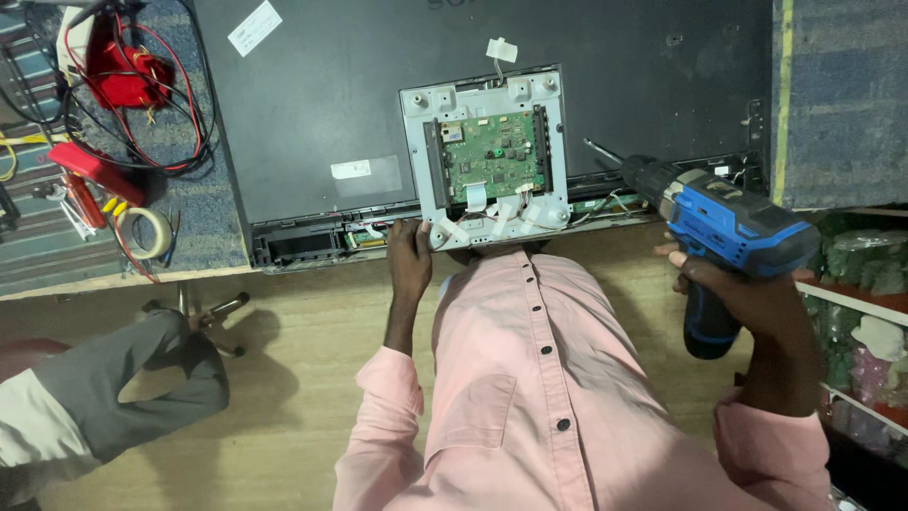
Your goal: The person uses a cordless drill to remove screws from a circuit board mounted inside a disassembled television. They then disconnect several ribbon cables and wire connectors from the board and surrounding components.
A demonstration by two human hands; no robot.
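Pink shirt (558, 397) with dark buttons fills the bottom of the view, closest to the lens, its sleeves running out to both hands. At the end of the right sleeve, the right hand (747, 289) is wrapped tight around the grip of a blue and black cordless drill (724, 222), whose bit points up and left toward the edge of the dark flat panel (312, 104). Left of the drill, the left hand (409, 248) rests on the near edge of that panel, fingers curled loosely over the rim and holding nothing loose (how firmly it presses I cannot tell). Just right of the left hand and slightly beyond it sits a grey metal bracket (484, 151) carrying a green circuit board (494, 156), with white ribbon connectors at its lower side. Well to the left of the left hand lie a roll of tape (147, 232), red tools (80, 175) and tangled red and black wires (142, 80). Below those, another person's grey-trousered leg (123, 388) crosses the wooden floor (284, 312).
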